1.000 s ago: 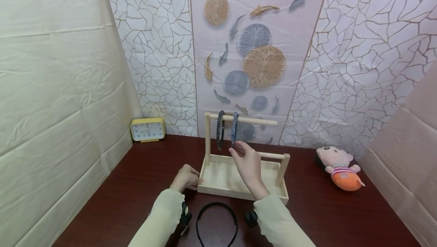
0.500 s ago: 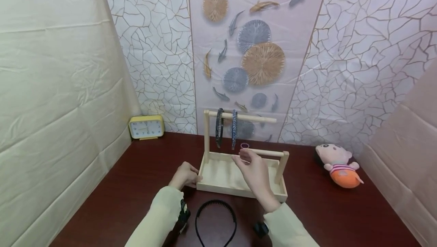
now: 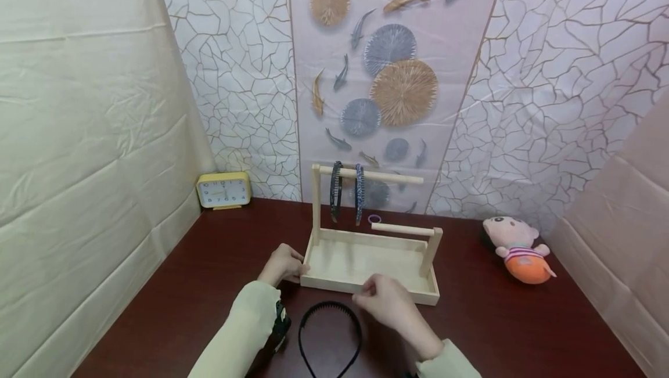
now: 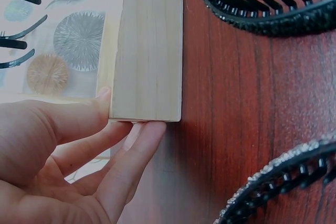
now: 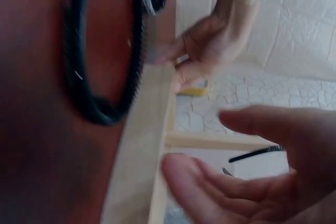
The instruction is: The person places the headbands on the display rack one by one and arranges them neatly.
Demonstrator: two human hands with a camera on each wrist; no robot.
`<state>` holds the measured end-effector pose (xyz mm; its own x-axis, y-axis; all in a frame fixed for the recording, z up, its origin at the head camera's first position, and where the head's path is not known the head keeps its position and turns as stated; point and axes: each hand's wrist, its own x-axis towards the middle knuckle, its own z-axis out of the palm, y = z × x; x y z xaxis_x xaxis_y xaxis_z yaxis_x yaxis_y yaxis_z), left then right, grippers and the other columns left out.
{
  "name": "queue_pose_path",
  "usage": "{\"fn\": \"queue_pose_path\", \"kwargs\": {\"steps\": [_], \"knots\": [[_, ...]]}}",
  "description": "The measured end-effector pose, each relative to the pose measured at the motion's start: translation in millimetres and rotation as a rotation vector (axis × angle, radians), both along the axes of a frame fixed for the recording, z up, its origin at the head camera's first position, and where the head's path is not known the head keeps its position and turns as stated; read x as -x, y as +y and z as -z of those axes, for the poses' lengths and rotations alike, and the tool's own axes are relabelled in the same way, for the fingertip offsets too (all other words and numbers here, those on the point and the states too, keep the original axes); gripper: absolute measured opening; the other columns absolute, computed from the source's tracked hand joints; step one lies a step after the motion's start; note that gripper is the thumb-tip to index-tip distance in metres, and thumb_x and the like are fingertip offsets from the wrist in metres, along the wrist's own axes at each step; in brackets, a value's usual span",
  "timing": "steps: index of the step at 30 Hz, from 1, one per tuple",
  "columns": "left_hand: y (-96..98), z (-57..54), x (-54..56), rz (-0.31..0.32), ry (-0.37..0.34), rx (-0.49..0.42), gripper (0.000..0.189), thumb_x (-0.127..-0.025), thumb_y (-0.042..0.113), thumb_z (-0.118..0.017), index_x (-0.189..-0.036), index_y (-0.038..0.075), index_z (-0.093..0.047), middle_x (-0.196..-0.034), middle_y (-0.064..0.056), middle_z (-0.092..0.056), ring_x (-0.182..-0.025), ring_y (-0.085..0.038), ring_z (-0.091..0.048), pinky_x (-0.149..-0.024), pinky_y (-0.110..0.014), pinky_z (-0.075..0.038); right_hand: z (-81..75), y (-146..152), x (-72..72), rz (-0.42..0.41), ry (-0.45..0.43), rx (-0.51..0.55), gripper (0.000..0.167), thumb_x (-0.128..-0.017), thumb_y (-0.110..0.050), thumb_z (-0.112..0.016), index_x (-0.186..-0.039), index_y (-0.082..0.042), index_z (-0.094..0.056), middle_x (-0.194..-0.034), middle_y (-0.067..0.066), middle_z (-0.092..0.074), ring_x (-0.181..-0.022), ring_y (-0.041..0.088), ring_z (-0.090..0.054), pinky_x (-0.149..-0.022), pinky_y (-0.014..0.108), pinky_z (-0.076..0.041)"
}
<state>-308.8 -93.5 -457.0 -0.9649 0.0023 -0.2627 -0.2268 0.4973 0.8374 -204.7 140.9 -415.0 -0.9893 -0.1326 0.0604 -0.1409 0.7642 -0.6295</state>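
My left hand [image 3: 282, 265] pinches the front left corner of a pale wooden rack; its tray base [image 3: 334, 285] shows a front wall. In the left wrist view, the thumb is on the tray's rim and the fingers lie under the corner. A dark headband [image 3: 335, 192] and a blue glittery headband [image 3: 359, 197] hang from the rack's upper bar [image 3: 389, 177]. My right hand [image 3: 389, 302] is above the tray's front edge, holding nothing, fingers loosely bent and apart from the thumb. Just left of it, a black toothed headband [image 3: 330, 303] lies on the table.
The left wrist view shows another headband [image 4: 262, 184] with silvery stones on the table. A lower bar [image 3: 405, 229] juts inward from the rack's right post. Behind it lies a purple ring [image 3: 374, 219]. A yellow clock [image 3: 224, 190] and a plush doll [image 3: 518, 250] stand at the sides.
My right hand has let go of the blue glittery headband, which stays hanging on the upper bar, and has come back down toward the tray's front edge. The left hand stays at the corner.
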Motion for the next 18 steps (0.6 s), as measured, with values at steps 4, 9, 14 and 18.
{"fn": "queue_pose_path", "kwargs": {"steps": [4,9,14,18], "knots": [[-0.9,-1.7,-0.8,0.003,0.005,0.006,0.035,-0.086,0.003,-0.073,-0.116,-0.012,-0.065,-0.102,-0.024,-0.067,-0.074,-0.026,-0.072,-0.065,-0.039,-0.062,11.5,2.3,-13.9,-0.072,-0.105,-0.065,0.026,-0.079,-0.029,-0.08,-0.079,-0.008,-0.064,-0.069,-0.002,-0.06,-0.061,0.013,-0.052,-0.053,0.027,-0.043],[-0.7,-3.8,-0.7,0.009,0.001,0.01,0.035,-0.086,0.005,-0.073,-0.117,-0.012,-0.064,-0.105,-0.024,-0.067,-0.073,-0.025,-0.072,-0.066,-0.039,-0.062,28.6,-0.1,-23.3,-0.099,-0.19,-0.104,0.034,-0.079,-0.031,-0.08,-0.067,-0.009,-0.056,-0.055,-0.003,-0.053,-0.049,0.012,-0.05,-0.047,0.026,-0.04],[0.7,-2.9,-2.3,0.001,-0.006,0.002,0.035,-0.087,0.005,-0.073,-0.117,-0.011,-0.064,-0.104,-0.024,-0.067,-0.074,-0.025,-0.073,-0.066,-0.039,-0.062,38.9,-3.2,-24.6,-0.094,-0.231,-0.086,0.032,-0.082,-0.025,-0.078,-0.066,-0.009,-0.055,-0.042,-0.003,-0.053,-0.04,0.013,-0.054,-0.055,0.029,-0.048],[1.1,-1.9,-4.0,-0.003,-0.003,0.005,0.035,-0.087,0.005,-0.072,-0.117,-0.011,-0.064,-0.103,-0.023,-0.067,-0.073,-0.026,-0.073,-0.066,-0.039,-0.062,41.9,-4.1,-22.3,-0.07,-0.267,-0.065,0.026,-0.082,-0.016,-0.075,-0.067,-0.008,-0.055,-0.044,-0.001,-0.056,-0.04,0.012,-0.056,-0.053,0.029,-0.052]]}}
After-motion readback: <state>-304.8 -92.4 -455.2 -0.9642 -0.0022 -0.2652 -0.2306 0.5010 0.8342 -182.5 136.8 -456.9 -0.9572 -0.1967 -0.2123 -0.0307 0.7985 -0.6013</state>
